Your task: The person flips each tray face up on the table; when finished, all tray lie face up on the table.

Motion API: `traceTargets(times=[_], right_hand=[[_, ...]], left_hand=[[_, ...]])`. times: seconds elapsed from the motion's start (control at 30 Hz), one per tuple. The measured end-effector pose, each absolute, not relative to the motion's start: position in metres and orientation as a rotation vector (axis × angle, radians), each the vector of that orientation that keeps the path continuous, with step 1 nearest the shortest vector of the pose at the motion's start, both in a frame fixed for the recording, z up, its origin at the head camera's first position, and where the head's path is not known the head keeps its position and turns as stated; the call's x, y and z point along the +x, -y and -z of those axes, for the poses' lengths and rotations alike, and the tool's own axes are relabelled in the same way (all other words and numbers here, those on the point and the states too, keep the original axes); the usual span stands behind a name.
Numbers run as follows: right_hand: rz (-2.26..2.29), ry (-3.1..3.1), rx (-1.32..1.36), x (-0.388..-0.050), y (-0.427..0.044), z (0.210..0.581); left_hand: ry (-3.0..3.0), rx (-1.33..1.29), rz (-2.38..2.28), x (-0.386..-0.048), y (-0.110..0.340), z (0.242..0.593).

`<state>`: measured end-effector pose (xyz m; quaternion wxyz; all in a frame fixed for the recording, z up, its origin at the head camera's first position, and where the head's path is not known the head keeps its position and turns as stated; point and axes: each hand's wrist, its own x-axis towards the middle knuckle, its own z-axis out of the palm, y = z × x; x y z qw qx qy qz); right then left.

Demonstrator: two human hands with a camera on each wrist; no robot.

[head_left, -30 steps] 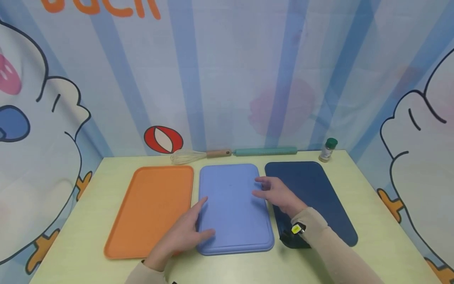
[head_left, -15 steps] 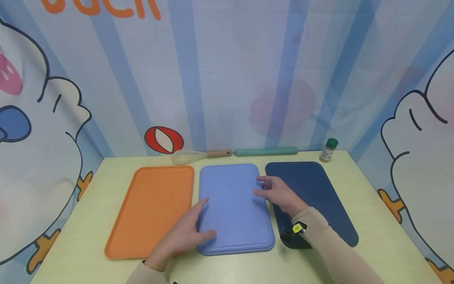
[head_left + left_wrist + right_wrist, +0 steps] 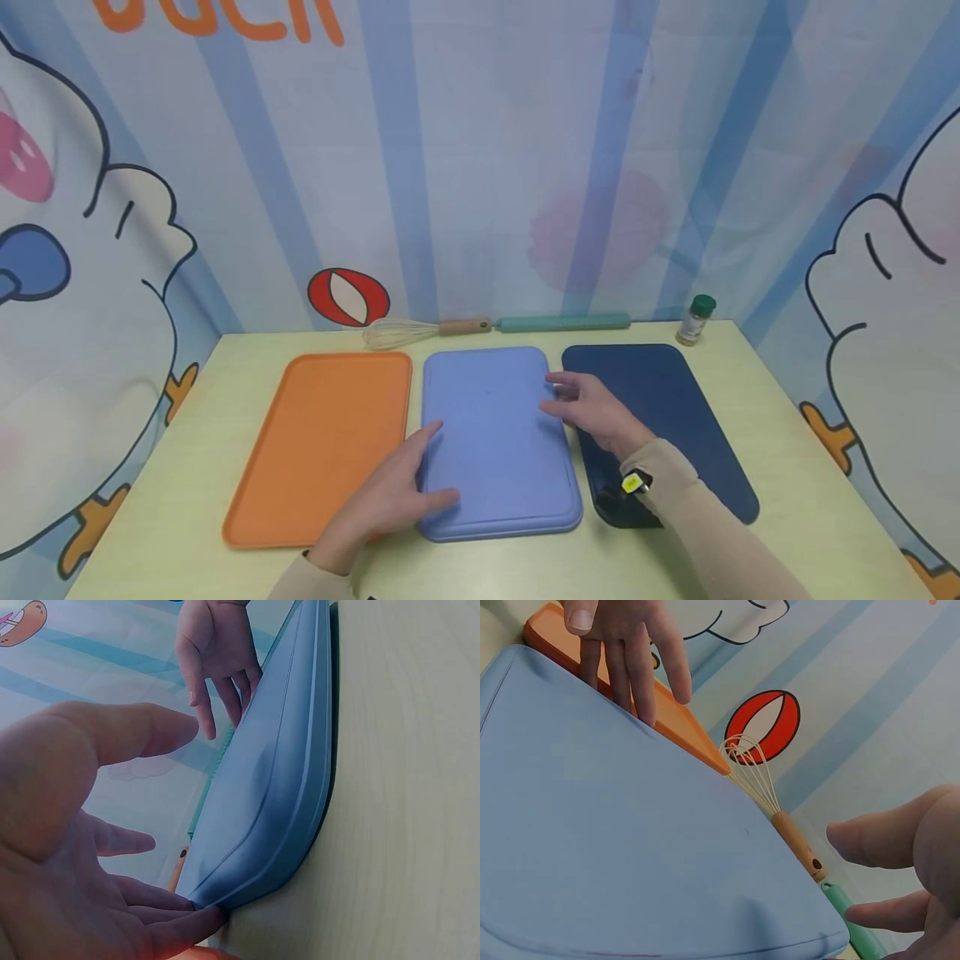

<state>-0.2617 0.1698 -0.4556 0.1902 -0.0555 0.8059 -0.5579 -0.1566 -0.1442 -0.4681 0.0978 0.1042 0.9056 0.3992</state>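
Between the two hands lies a light-blue tray [image 3: 495, 450], flat on the table. The left hand [image 3: 390, 492] is at its left edge, thumb apart over the near-left part; in the left wrist view the fingertips of the left hand [image 3: 112, 847] touch the tray's rim. Over the tray's right edge and the dark-blue tray [image 3: 652, 400] is the right hand [image 3: 600, 412], fingers relaxed and apart from the thumb, holding nothing. Whether its lower fingers touch the light-blue tray is hidden.
An orange tray [image 3: 322, 442] lies to the left. Along the back edge of the table [image 3: 772, 467] are a whisk [image 3: 457, 327], a green rolling pin [image 3: 562, 322] and a green-capped jar [image 3: 695, 321]. A printed curtain [image 3: 495, 167] stands behind.
The view has shifted very slightly. Both hands keep nearly the same pose and place, and the trays have not visibly moved.
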Motion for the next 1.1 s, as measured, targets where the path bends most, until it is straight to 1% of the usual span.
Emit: traceTargets(times=[0.4,1.1], right_hand=[[1.570,-2.249,-0.160,-0.2639,-0.1713,0.4542],[1.611,-2.240,-0.184,-0.2650,-0.1720,0.4505]], left_hand=[[-2.666,0.275,-1.162,-0.1568,0.1436,0.4660],[-2.683,0.344,-1.198,-0.1571,0.1470,0.4696]])
